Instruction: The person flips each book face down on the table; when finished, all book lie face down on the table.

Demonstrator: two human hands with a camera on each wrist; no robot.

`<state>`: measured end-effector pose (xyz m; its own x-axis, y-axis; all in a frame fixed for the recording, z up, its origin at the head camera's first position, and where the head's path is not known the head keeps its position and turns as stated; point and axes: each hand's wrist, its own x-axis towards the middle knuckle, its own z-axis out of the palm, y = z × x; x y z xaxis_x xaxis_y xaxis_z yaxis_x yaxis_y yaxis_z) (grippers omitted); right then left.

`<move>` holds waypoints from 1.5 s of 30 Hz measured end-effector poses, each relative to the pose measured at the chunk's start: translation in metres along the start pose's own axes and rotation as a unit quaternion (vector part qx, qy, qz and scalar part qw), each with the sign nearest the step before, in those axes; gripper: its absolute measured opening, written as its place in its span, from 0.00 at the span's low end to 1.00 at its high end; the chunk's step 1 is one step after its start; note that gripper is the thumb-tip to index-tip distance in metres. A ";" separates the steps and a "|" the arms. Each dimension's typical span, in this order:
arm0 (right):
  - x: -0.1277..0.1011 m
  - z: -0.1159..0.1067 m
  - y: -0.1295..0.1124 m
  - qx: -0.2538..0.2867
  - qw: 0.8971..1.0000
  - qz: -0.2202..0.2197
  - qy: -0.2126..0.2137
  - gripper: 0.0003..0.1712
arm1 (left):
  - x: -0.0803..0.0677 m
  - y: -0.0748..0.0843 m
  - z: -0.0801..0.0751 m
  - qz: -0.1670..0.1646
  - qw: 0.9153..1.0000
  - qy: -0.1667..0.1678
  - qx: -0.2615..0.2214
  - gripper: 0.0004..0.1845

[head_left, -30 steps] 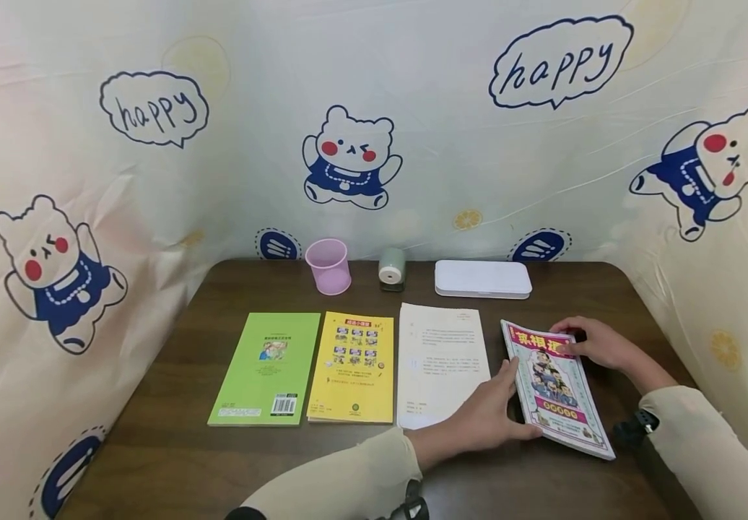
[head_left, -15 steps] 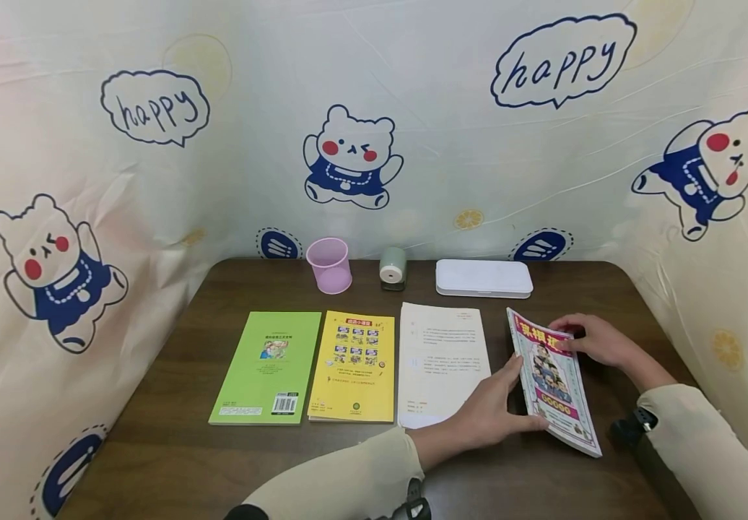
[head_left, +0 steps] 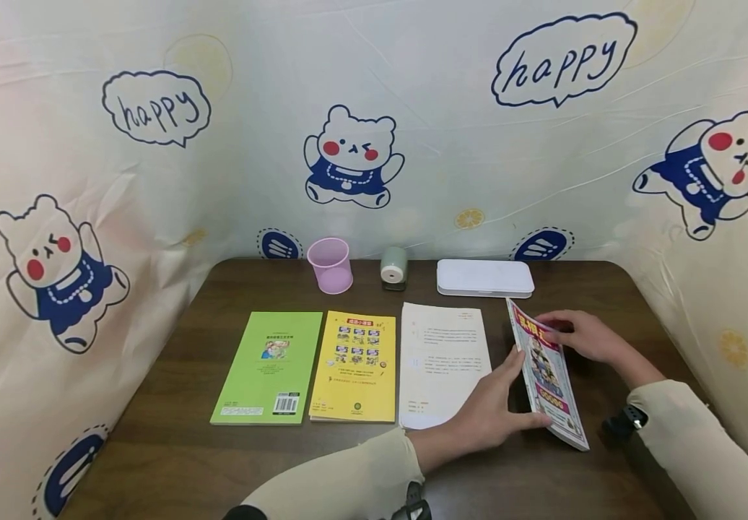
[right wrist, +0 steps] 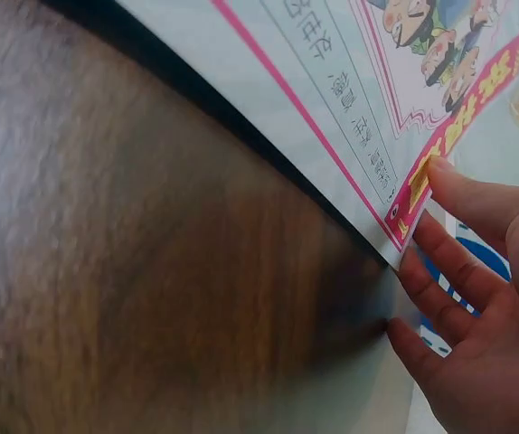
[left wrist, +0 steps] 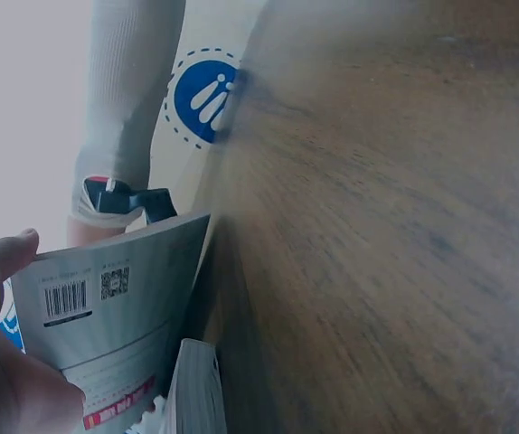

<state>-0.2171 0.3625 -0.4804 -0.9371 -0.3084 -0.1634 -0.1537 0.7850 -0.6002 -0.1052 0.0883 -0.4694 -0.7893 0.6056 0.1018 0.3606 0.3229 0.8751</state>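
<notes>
A paperback book (head_left: pixel 546 372) with cartoon figures and a pink title band stands tilted at the right of the table, its left long side raised. My left hand (head_left: pixel 481 413) grips that raised side, thumb near the bottom corner. In the left wrist view the book's back cover (left wrist: pixel 106 316) shows a barcode and a QR code. My right hand (head_left: pixel 585 336) pinches the top end, and the right wrist view has the thumb (right wrist: pixel 467 194) on the front cover with fingers behind. Just left of it lies a white book (head_left: pixel 442 361), partly covered by my left hand.
Farther left lie a yellow book (head_left: pixel 354 368) and a green book (head_left: pixel 268 368). Along the back edge stand a pink cup (head_left: pixel 331 267), a green pencil sharpener (head_left: pixel 393 269) and a white flat case (head_left: pixel 485 278). A printed curtain (head_left: pixel 452 159) encloses the wooden table (head_left: pixel 172 448).
The paperback has tilted more steeply, its left side rising and its lower end shifting left. My right hand has moved slightly left with it; the left hand stays nearly in place.
</notes>
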 end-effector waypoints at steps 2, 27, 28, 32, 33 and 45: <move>0.001 0.001 -0.001 0.002 1.000 -0.003 0.001 0.28 | 0.000 0.001 -0.001 0.001 1.000 0.002 0.001 0.53; 0.005 0.009 -0.031 0.080 0.992 -0.100 0.017 0.27 | -0.005 0.016 -0.014 0.037 0.999 0.025 0.031 0.50; 0.006 0.009 -0.032 0.084 0.991 -0.103 0.014 0.27 | -0.005 0.017 -0.014 0.037 0.998 0.025 0.033 0.49; 0.007 0.009 -0.038 0.090 0.990 -0.107 0.013 0.29 | -0.006 0.020 -0.018 0.037 0.999 0.026 0.027 0.48; 0.008 0.008 -0.040 0.089 0.990 -0.107 0.015 0.29 | -0.006 0.021 -0.018 0.038 0.999 0.027 0.026 0.48; 0.007 -0.001 -0.065 0.080 0.990 -0.107 0.049 0.29 | -0.008 0.026 -0.024 0.046 0.999 0.019 0.019 0.47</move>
<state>-0.2137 0.3095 -0.4418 -0.9157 -0.3985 0.0522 -0.3070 0.6096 -0.7308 -0.1009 0.0745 -0.4364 -0.7699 0.6059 0.2003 0.4508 0.2943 0.8427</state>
